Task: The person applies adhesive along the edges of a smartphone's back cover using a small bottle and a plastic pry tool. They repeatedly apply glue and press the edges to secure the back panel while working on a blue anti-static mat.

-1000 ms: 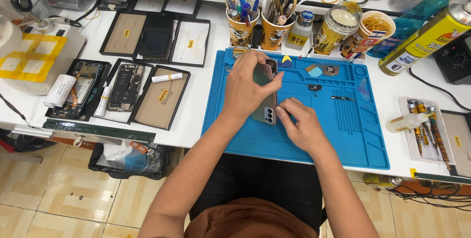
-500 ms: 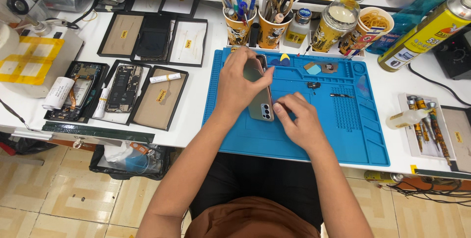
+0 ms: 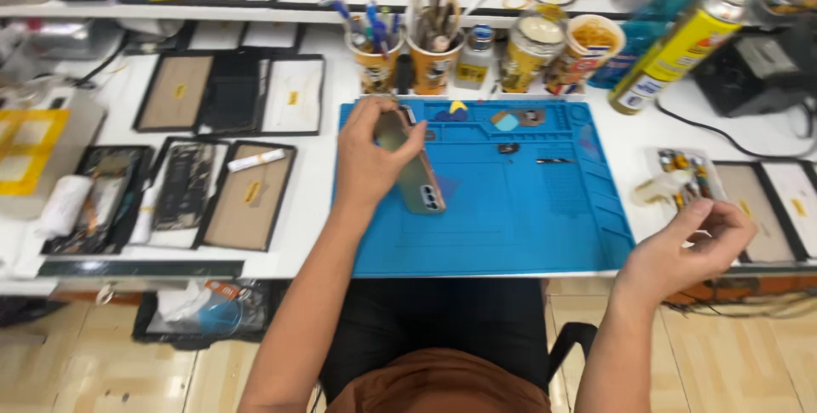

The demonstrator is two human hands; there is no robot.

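Note:
My left hand grips a grey-green phone by its upper part and holds it tilted on the blue work mat, camera end toward me. My right hand is off to the right, past the mat's edge and over the table's front rim, with thumb and fingers pinched together. Whether something tiny sits between the fingertips is too small to tell. A small tray of tools lies just beyond that hand.
Cups of tools and pens, jars and spray cans stand behind the mat. Framed phone screens and opened phones lie left of it. More screens lie at the right. Small parts sit on the mat's far compartments.
My right hand has left the phone and swung out to the right beyond the mat. My left hand still holds the phone, now tipped up more on the mat.

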